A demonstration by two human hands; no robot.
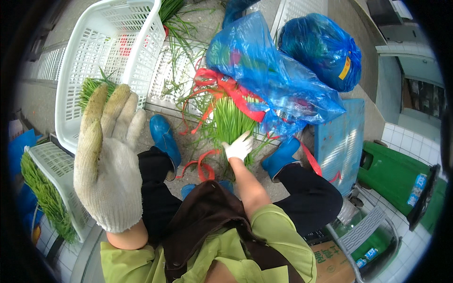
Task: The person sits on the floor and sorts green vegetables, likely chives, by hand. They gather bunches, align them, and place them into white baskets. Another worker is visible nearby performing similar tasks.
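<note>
My left hand (111, 155), in a soiled white knit glove, is raised close to the camera with nothing in it, palm towards the view. Beyond its fingertips, a bunch of green stalks (88, 92) lies in a white plastic basket (67, 106). My right hand (240, 148), in a white glove, rests on a bundle of long thin green stalks (230, 118) on the floor between my boots; whether its fingers grip the stalks is not plain. Red strips (244, 102) lie along the bundle's far end, beside a blue plastic bag (244, 53).
Another tied blue bag (315, 49) sits at the upper right. A blue board (339, 134) lies right of my blue boot (283, 157). Green bins (393, 177) and a grey step stool (364, 226) stand right. At the left, a second white basket (58, 166) holds greens. Loose stalks litter the floor grate (177, 74).
</note>
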